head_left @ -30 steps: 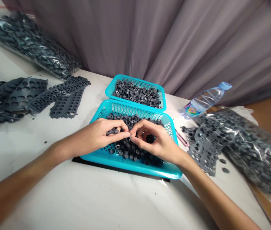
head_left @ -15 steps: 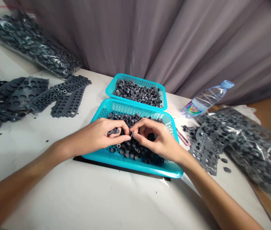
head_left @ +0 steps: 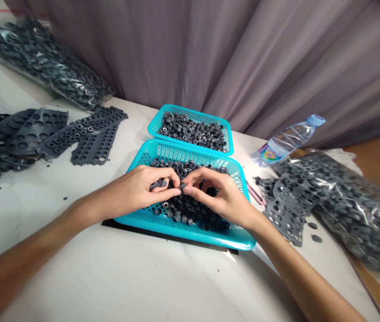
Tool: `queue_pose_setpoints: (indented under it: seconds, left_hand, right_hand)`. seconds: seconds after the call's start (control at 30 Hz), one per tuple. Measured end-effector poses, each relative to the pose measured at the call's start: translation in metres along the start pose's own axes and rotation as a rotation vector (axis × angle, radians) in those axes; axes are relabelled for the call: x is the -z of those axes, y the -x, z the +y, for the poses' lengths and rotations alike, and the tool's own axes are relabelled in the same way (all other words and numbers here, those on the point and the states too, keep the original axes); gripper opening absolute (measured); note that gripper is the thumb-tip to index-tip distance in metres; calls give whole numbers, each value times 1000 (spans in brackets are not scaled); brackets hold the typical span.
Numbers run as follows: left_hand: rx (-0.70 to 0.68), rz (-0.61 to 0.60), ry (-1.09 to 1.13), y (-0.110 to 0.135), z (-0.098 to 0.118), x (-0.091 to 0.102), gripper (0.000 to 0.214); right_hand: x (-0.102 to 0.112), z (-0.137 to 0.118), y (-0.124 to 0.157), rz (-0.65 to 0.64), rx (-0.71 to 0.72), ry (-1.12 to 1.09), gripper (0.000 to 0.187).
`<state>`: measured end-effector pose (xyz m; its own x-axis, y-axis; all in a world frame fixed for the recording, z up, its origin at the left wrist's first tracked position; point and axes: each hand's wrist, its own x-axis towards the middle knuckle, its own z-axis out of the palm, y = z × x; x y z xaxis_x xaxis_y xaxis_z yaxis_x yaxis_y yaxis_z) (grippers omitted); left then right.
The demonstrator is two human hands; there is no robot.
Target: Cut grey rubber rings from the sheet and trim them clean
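One small dark-grey, rubbery-looking piece (head_left: 182, 186): right there, up between the fingertips!
Right hand (head_left: 218, 192): thumb and forefinger closed, pinching that piece.
Left hand (head_left: 144, 188): curled, tips close together beside it; more grey bits (head_left: 159, 184) show inside the curl, but whether it grips anything, I can't tell.
Turquoise perforated plastic basket (head_left: 183, 235): directly beneath the hands, heaped with dark-grey pieces (head_left: 186, 213).
Second turquoise plastic basket (head_left: 193, 146): just beyond the hands, loaded too.
Clear blue-capped plastic bottle (head_left: 287, 141): out past the right hand.
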<state>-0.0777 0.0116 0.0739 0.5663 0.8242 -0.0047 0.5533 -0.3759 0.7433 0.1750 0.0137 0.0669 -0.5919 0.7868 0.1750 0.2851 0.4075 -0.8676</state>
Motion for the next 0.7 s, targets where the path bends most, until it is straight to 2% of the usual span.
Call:
queue_pose_setpoints:
  seconds: [0.57,0.7]
  left_hand:
    - [18,41,5,1,-2,-2,27]
    - [14,80,-1,0,-4,-2,29]
  right_hand:
    - [0,-1,0,-18,-57,19,18]
    - [-1,1,0,15,-60,103,20]
